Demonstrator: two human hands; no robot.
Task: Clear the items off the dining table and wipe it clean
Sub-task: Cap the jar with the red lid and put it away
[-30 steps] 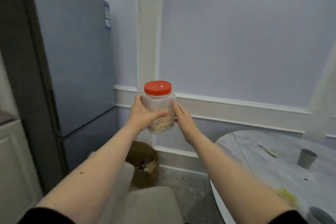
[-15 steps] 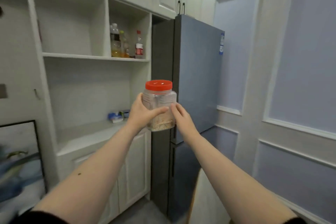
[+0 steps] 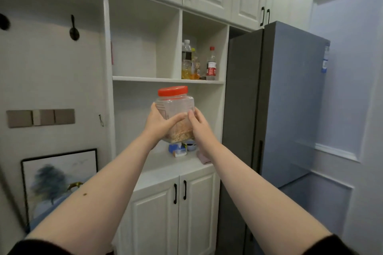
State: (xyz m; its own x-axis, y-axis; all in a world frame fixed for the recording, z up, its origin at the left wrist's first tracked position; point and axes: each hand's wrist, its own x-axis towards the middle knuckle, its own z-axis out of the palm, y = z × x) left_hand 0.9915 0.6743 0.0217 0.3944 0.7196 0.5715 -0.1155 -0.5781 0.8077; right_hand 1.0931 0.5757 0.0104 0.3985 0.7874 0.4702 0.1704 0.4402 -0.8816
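We clamp both hands, left [image 3: 160, 124] and right [image 3: 200, 125], fingers round the jar [image 3: 175, 109]; bottles [image 3: 191, 62] on the shelf [image 3: 145, 78] above, fridge [image 3: 290, 99] beside.

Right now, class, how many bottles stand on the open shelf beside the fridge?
3, all in the right-hand cubby: a clear bottle at the back left, a yellow-capped bottle in the middle, and a red-capped bottle on the right. Others may hide behind them.
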